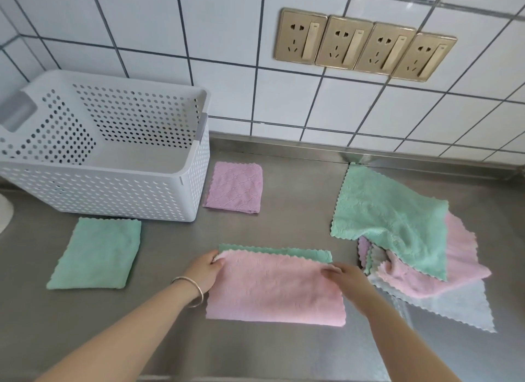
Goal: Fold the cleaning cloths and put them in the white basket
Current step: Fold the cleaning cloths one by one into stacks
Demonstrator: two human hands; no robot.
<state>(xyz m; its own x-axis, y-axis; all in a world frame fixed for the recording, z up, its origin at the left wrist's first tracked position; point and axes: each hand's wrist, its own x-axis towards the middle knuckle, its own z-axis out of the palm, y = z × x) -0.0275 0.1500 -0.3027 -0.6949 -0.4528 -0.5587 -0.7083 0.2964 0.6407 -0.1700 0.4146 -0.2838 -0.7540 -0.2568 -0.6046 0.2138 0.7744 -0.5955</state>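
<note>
At six o'clock on the bench (284,182), my left hand (206,270) and right hand (348,276) pinch the pink cloth (272,290) at its far corners, half-folded; next I should fold it across, nine to three.

A wall of white tiles (221,34) with dark grout fills the upper half of the frame. At the upper right, four brass-coloured sockets with switches (365,44) sit in a row. Below runs a stainless steel countertop (298,188), its raised back edge meeting the tiles.
</note>
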